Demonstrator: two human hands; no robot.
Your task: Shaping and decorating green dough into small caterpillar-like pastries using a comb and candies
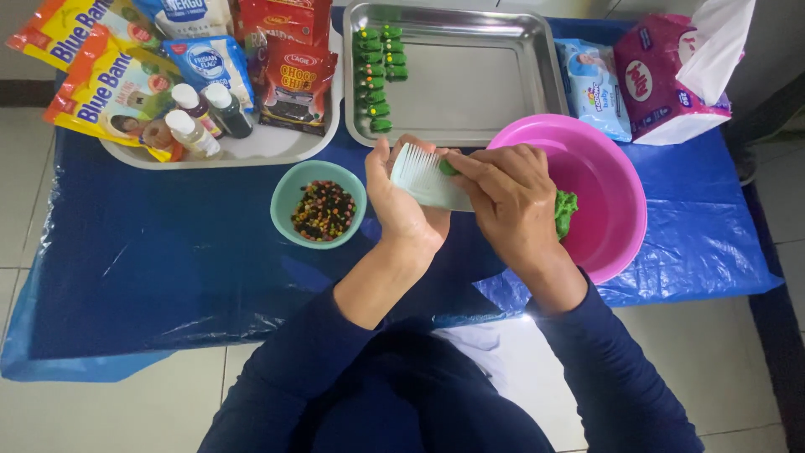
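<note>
The left hand [402, 201] is closed around a pale comb [423, 178], teeth up, as a firm base; the right hand [503, 193] pinches a green dough piece [449, 168] against it. Beside the grip — a pink bowl [616, 180] of dough; beyond it, a steel tray [478, 84] with finished pieces.

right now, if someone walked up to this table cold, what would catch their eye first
Probably the two hands at the centre: the left hand holds a pale comb while the right hand presses a bit of green dough against its teeth. Just right of them sits a bright pink bowl with more green dough inside. Behind, a steel tray carries two short rows of small green pieces along its left side.
</note>
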